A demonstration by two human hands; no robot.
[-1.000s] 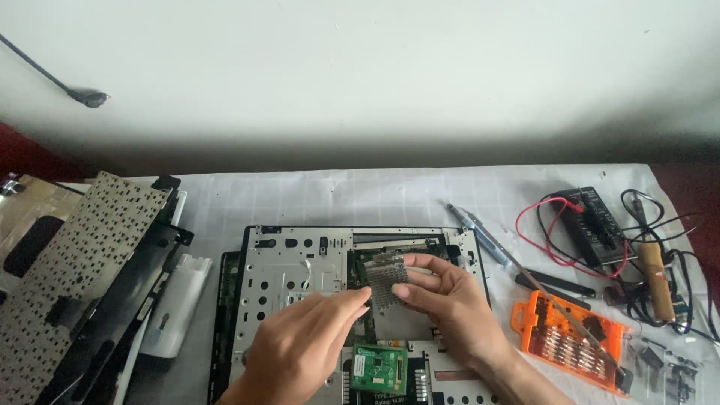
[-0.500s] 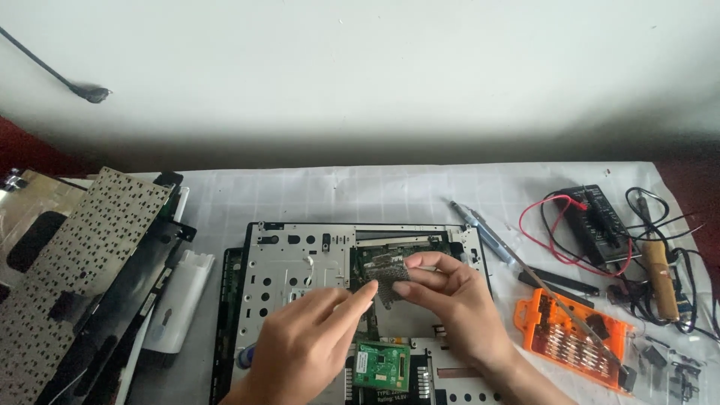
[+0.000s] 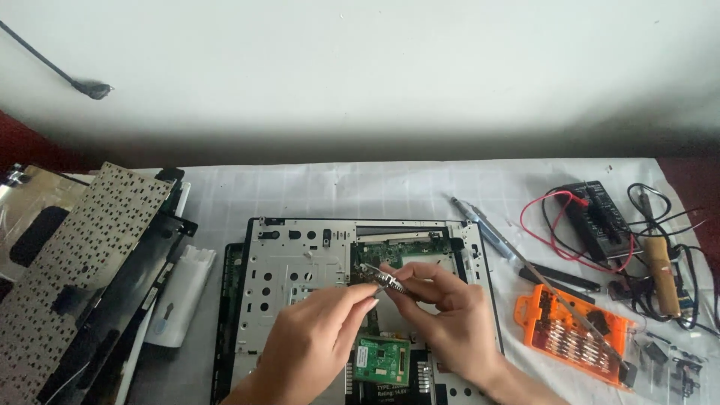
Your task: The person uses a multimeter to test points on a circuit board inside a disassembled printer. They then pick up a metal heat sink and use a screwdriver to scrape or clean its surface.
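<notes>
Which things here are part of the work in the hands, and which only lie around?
In use:
- left hand
- right hand
- small silver metal part held between both hands
- opened grey laptop chassis

Lying about:
- removed flat keyboard
- orange screwdriver bit case
- black multimeter with red leads
- white cloth

Far side: bare cloth (image 3: 337,187) behind the laptop chassis (image 3: 300,262), open passage.
Left: keyboard panel (image 3: 75,255) and white strip (image 3: 184,292) crowd the chassis edge.
Right: screwdriver (image 3: 484,225), orange bit case (image 3: 574,334), multimeter (image 3: 600,217) with tangled leads block approach.
</notes>
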